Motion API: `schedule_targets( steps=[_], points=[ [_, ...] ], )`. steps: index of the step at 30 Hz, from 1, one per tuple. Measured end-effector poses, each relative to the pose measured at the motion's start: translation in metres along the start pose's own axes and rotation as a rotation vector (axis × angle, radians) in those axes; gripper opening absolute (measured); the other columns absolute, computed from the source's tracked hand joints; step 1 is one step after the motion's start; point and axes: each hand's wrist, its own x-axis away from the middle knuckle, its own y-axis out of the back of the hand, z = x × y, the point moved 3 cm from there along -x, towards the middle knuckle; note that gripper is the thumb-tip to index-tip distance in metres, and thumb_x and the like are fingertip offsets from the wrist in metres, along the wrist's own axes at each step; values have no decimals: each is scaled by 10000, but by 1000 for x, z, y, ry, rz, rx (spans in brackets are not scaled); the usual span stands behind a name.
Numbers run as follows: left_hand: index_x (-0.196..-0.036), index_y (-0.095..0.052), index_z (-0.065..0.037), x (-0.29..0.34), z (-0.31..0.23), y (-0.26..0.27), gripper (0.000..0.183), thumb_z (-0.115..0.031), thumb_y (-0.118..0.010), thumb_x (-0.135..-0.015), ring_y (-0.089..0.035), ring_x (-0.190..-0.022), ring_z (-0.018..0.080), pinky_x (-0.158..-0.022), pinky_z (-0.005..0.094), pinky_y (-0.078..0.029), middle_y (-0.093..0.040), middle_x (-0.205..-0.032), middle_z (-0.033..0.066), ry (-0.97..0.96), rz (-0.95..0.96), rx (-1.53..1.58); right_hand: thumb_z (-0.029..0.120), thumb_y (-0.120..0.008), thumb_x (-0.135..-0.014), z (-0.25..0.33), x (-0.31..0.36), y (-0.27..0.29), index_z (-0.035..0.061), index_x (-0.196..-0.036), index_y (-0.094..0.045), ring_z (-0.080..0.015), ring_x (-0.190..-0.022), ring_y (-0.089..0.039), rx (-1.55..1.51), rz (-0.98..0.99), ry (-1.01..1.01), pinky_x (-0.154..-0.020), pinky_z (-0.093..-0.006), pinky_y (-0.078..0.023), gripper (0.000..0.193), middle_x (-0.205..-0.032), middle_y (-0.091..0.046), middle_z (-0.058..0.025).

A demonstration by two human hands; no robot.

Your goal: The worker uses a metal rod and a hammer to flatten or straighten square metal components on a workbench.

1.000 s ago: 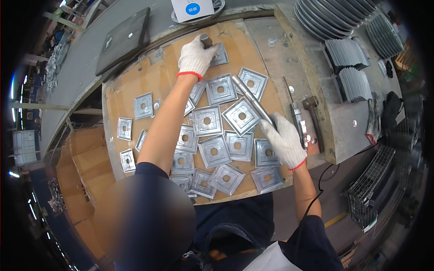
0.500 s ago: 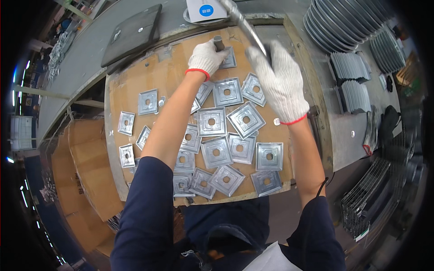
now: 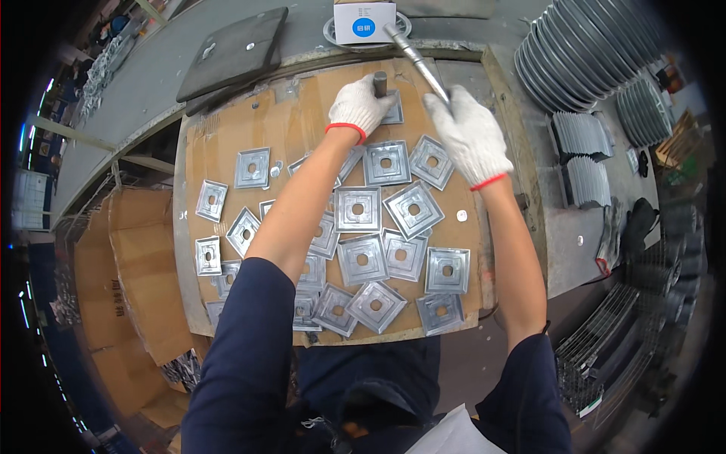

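Note:
In a white knit glove with a red cuff, my left hand [image 3: 358, 107] is closed round a short dark cylinder [image 3: 380, 82] held upright. It stands over a square metal plate [image 3: 395, 110] near the far edge of the cardboard-covered bench; the glove hides part of that plate and the cylinder's lower end. My right hand [image 3: 473, 138], gloved likewise, grips a silvery metal rod [image 3: 417, 57] that slants up and left toward a white box. Closer to me lie several more square metal plates with a central hole, one of them a plate [image 3: 358, 209] between my forearms.
The white box [image 3: 364, 24] with a blue circle sits on a round metal dish beyond the bench. A dark pad [image 3: 234, 57] lies at the far left. Stacked round metal rings [image 3: 578, 53] and ribbed metal stacks [image 3: 582, 135] stand right. Cardboard [image 3: 144, 272] hangs at left.
The rod in my right hand has swung from a blurred, raised position to a lower one, its far end now in sight. My left hand still grips the cylinder. The whole view has shifted slightly.

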Motion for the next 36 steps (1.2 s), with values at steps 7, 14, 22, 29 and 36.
schedule_targets(
  steps=[7, 14, 22, 29, 36],
  points=[
    [-1246, -751, -118, 2, -2, 21, 457, -370, -816, -871, -774, -1055, 363, -950, 452, -604, -816, -1082, 168, -36, -30, 93, 543, -533, -1094, -36, 48, -29, 28, -1095, -610, -547, -882, -728, -1, 15, -68, -798, -627, -558, 520, -854, -731, -313],
    [-1166, -746, -24, 3, -6, 46, 446, -319, -846, -846, -778, -830, 199, -816, 336, -609, -812, -957, 115, -162, -51, 156, 553, -530, -1083, -76, 54, -59, 8, -1140, -622, -552, -990, -725, -9, 127, -131, -893, -618, -556, 556, -992, -752, -340],
    [-1096, -722, 81, -22, 1, -4, 349, -205, -836, -933, -784, -713, 230, -619, 355, -658, -792, -940, 180, 213, 143, 746, 461, -551, -1092, -91, 26, -17, 15, -1190, -606, -539, -989, -738, 153, -68, -249, -894, -609, -569, 460, -987, -758, -331],
    [-1047, -787, 73, -17, -71, -132, 333, -231, -823, -916, -768, -788, 241, -669, 371, -610, -801, -946, 176, 161, 260, 653, 331, -591, -1066, -145, 13, -31, 24, -1332, -579, -485, -1006, -766, 354, -91, -266, -913, -578, -604, 407, -1084, -770, -288],
    [-1373, -671, 40, 38, -61, -30, 482, -255, -762, -1003, -767, -910, 211, -825, 333, -640, -792, -1107, 152, 19, 251, 968, 346, -703, -1000, -98, 90, -9, 100, -1400, -596, -424, -1080, -728, 391, -35, 109, -898, -529, -603, 481, -1211, -708, -207]
  ],
)
